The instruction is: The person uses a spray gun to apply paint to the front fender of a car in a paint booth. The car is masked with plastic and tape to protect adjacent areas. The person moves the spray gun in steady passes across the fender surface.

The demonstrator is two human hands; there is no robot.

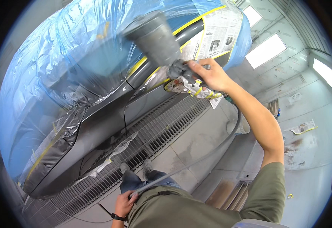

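Note:
My right hand (214, 76) is wrapped round the grip of a grey spray gun (156, 41) with a large paint cup on top. The gun is raised near the side of a dark grey car (97, 133), slightly blurred. At my waist my left hand (125, 204) is closed round a grey air hose (196, 161), which runs up toward the gun in my right hand. Blue plastic sheeting (40, 79) covers much of the car. Newspaper (221, 30) edged with yellow masking tape (200, 17) masks the windows. Crumpled paper (190, 87) wraps a part beyond the gun.
Slatted floor grating (162, 125) runs alongside the car, with a torn paper strip (113, 154) hanging over it. A white bucket (244, 127) stands on the floor beyond the hose. At right, the pale booth wall (301, 95) carries a taped newspaper scrap (304, 127) and bright panels (266, 51).

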